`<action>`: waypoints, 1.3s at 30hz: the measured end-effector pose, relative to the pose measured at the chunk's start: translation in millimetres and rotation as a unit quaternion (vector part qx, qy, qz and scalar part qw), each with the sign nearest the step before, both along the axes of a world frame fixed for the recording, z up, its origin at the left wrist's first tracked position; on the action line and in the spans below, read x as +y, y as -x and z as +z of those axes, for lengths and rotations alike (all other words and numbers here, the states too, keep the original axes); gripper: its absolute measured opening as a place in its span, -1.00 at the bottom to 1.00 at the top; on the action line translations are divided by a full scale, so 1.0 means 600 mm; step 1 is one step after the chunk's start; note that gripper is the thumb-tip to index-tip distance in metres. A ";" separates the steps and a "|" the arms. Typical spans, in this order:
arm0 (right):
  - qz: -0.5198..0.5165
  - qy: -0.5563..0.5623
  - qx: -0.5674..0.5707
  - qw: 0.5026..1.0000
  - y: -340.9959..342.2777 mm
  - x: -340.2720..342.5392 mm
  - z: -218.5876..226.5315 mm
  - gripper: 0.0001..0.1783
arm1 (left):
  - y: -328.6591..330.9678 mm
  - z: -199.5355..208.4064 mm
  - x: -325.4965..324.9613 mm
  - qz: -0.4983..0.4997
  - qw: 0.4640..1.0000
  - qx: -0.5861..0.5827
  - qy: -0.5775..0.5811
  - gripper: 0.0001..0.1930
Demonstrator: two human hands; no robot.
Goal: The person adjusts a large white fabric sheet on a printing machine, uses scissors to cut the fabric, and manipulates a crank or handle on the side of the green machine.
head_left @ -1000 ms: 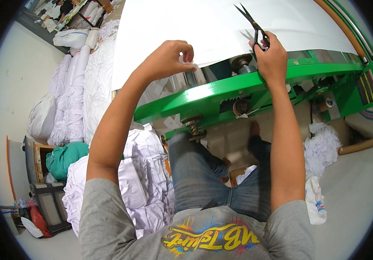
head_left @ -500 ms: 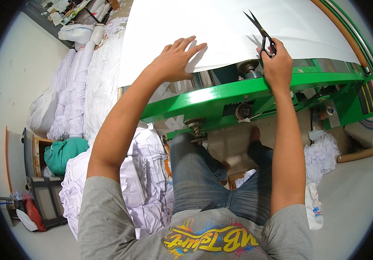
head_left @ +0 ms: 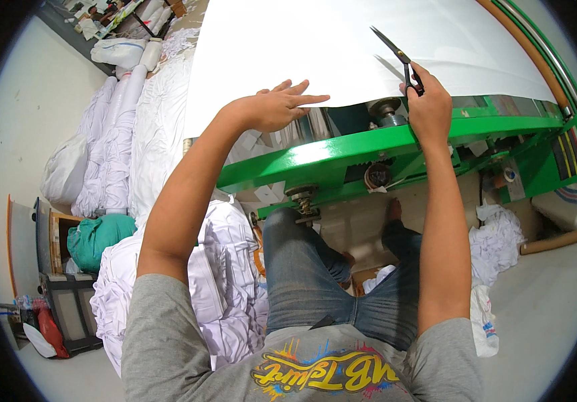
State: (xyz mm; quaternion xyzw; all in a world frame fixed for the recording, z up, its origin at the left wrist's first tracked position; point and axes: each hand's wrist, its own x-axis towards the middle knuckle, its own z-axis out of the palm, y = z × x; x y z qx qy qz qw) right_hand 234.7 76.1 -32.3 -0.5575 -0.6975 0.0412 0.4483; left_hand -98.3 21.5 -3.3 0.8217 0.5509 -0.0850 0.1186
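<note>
Head cam: scissors in one hand, fingers spread on the other

So the right hand (head_left: 429, 100) has its fingers wrapped around the handles of some black scissors (head_left: 402, 56), blades looking pretty much together and pointing away and a bit left. They're above the white sheet (head_left: 328, 50), with their shadow falling on it just to the left.

Left hand (head_left: 276, 110) isn't gripping anything: palm down, fingers spread, right at the sheet's near edge. Can't tell if it's actually pressing on it.

That sheet stretches out on the far side of a curved-looking green rail (head_left: 302, 154), with a brown tube (head_left: 536, 60) along its right side. Big heap of white fabric (head_left: 231, 281) down by the left leg, and a green bundle (head_left: 101, 233) left of that.
</note>
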 end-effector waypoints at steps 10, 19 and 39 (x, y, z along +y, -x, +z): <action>0.019 0.004 -0.027 0.999 -0.004 0.004 -0.004 -0.52 | 0.003 0.002 0.000 0.004 0.998 -0.061 0.019 -0.48; -0.015 0.017 -0.070 0.997 -0.003 -0.002 0.003 -0.54 | 0.001 0.012 -0.002 -0.002 0.996 -0.088 0.033 -0.47; -0.031 -0.010 -0.112 0.993 0.000 0.003 0.001 -0.62 | 0.002 0.018 -0.001 -0.040 0.992 -0.114 0.039 -0.38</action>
